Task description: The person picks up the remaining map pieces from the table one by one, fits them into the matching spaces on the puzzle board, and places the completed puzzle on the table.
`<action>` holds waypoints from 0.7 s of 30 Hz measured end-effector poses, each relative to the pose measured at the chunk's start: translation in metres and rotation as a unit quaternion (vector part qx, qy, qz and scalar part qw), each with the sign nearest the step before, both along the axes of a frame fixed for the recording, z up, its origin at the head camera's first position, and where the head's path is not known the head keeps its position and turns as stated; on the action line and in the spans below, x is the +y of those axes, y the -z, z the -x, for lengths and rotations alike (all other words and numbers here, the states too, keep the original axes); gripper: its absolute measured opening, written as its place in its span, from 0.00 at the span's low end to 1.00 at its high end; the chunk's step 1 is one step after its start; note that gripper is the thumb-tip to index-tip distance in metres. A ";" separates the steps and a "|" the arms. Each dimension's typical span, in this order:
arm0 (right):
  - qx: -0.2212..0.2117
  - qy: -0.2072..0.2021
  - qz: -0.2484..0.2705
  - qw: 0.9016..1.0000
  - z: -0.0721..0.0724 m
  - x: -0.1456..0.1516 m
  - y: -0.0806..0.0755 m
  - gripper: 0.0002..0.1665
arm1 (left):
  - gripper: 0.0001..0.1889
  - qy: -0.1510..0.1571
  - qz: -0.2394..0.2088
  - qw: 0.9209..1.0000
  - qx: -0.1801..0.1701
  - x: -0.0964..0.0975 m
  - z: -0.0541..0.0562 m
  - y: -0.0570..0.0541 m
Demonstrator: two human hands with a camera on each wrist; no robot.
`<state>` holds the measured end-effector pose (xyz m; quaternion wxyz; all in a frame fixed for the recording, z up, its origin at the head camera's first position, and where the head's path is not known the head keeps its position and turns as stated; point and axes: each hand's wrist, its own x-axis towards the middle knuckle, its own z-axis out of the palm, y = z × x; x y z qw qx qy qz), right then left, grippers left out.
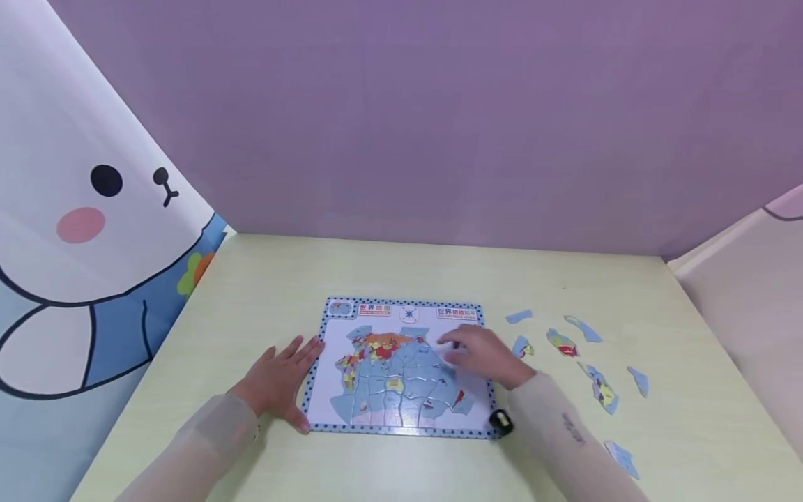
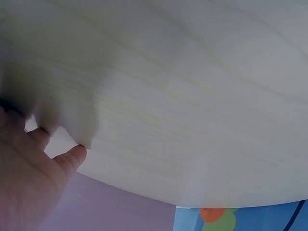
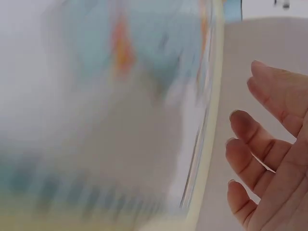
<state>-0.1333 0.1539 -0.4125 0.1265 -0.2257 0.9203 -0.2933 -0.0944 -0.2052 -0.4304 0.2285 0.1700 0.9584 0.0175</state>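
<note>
A world map jigsaw board (image 1: pixel 323 397) with a blue dotted border lies flat on the table. Joined pieces (image 1: pixel 401 401) cover much of its middle, mostly blue sea with coloured land toward the upper left. My left hand (image 1: pixel 279 380) rests at the board's left edge with fingers spread; part of that hand (image 2: pixel 33 168) shows in the left wrist view. Over the board's right side hovers my right hand (image 1: pixel 483 354), beside the map's upper right bare area. In the right wrist view this hand (image 3: pixel 274 159) has loosely bent fingers, its thumb apart, and nothing between them.
Several loose pieces lie right of the board, among them a red and green piece (image 1: pixel 562 343), a yellow and blue piece (image 1: pixel 600 388) and a plain blue piece (image 1: pixel 638 381). A small black object (image 1: pixel 501 422) shows at the board's lower right corner. A purple backdrop (image 1: pixel 439 139) stands behind the table.
</note>
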 end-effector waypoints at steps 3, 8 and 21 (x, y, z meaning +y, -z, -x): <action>-0.006 0.051 0.008 0.999 -0.008 0.042 0.005 0.15 | 0.70 0.001 -0.001 1.000 0.003 0.000 0.001 0.001; -0.018 0.111 0.025 0.993 -0.034 0.114 0.013 0.19 | 0.70 0.010 -0.006 1.000 0.013 -0.002 0.001 0.004; -0.069 0.237 -0.059 0.967 -0.106 0.218 0.034 0.25 | 0.68 -0.005 -0.070 0.998 -0.001 -0.008 0.000 0.007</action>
